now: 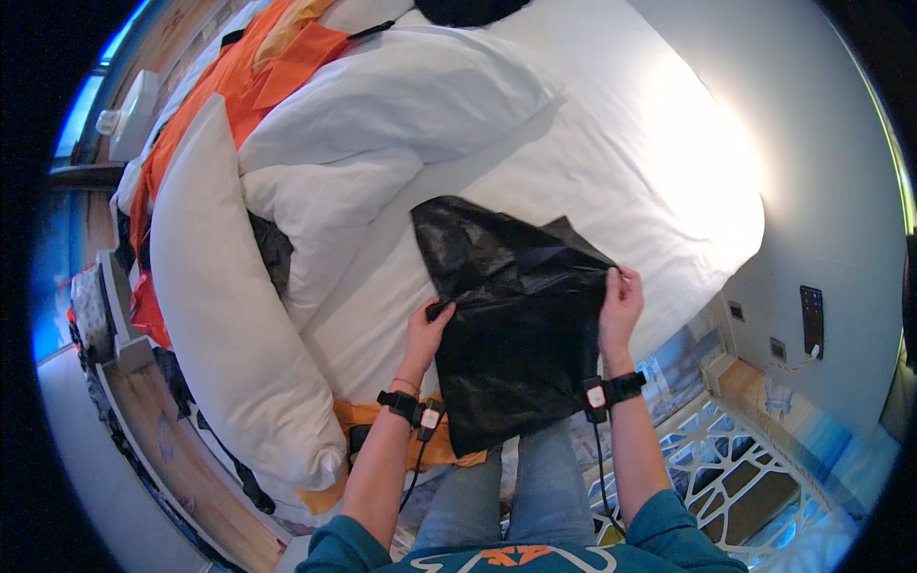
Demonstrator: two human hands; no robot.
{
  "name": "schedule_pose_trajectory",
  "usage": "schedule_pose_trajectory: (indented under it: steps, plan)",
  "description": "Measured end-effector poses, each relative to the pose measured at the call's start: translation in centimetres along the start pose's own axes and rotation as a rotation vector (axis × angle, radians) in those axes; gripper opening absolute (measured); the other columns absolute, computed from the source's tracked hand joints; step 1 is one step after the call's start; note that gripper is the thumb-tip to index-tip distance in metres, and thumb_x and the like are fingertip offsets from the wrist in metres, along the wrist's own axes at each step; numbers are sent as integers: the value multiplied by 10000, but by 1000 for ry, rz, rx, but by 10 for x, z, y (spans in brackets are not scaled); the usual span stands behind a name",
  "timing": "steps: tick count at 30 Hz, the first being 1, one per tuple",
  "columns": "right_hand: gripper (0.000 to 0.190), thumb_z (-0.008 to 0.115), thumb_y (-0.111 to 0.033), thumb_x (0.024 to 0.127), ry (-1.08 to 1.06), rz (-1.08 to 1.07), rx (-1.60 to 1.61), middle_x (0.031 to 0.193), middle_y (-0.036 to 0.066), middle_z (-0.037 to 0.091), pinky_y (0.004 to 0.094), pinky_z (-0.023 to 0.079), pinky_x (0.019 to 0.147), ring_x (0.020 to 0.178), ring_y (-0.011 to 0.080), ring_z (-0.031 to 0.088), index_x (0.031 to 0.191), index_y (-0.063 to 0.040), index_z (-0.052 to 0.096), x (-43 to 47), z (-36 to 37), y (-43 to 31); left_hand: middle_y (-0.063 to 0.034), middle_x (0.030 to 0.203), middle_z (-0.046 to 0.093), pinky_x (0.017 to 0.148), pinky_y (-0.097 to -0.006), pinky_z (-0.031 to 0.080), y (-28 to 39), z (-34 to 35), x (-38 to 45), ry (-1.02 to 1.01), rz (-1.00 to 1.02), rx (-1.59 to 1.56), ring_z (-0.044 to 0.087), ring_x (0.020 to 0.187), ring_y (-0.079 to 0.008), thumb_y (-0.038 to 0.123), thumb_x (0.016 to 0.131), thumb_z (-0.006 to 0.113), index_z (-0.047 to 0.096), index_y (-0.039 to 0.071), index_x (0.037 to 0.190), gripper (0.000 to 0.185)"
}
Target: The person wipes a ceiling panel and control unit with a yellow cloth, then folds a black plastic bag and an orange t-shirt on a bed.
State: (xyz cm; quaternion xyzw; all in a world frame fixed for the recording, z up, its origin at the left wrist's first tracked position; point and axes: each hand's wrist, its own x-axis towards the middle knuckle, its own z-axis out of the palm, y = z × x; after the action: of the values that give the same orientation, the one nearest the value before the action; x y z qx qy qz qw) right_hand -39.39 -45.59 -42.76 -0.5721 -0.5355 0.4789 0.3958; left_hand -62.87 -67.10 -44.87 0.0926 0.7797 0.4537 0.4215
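A sheet of thin black fabric hangs between my hands, its lower part draping in front of my jeans. Its upper part folds away over the white bed sheet. My left hand pinches the left edge between thumb and fingers. At the right edge, my right hand grips a corner with its fingertips. Creases run across the cloth from one grip to the other. Whether it is a bag or a garment cannot be told. A black strapped device with a cable sits on each wrist.
White pillows and a bunched white duvet lie on the bed's left side. Beyond them is an orange garment; orange cloth hangs at the near bed edge. A wall panel with a plug and a white lattice stand at right.
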Motion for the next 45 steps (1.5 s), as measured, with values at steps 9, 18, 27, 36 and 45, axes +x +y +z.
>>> schedule_pose_trajectory:
  steps: [9,18,27,36,45]
  plan:
    - [442,547,-449,1029,-148,593,48,769,-16,619,228,381,548,646,60,519,1031,-16,638,41,-86,62,-42,883,716,762,-248,492,6,49,53,-14,-54,-23,636,849,-88,206,938,716,653,-27,1099,291]
    - [489,754,-469,831,-420,210,-517,833,159,727,391,528,732,816,298,704,992,-9,723,114,-35,78,31,856,666,700,-264,444,-12,13,17,-229,-234,178,559,764,-82,421,943,695,720,8,992,417]
    - [343,660,-360,979,-63,492,-224,759,56,677,247,512,588,665,108,642,807,-65,636,63,-109,78,4,900,683,662,-261,458,-64,-30,-25,-347,-583,-97,600,755,-105,405,978,654,706,28,1058,389]
    - [317,772,-200,892,-750,805,-48,1059,7,720,285,509,879,944,108,642,1141,-14,709,-126,-174,115,-39,1036,718,806,-323,543,-105,-50,-114,-521,-771,5,674,895,-150,338,956,695,679,1,1134,382]
    - [405,754,-223,905,-859,1039,-203,1097,37,719,302,538,824,932,134,669,1232,-11,644,-162,-195,90,-53,1107,707,832,-314,538,-102,-72,-137,-511,-763,-132,671,932,-173,293,969,677,648,-35,1198,401]
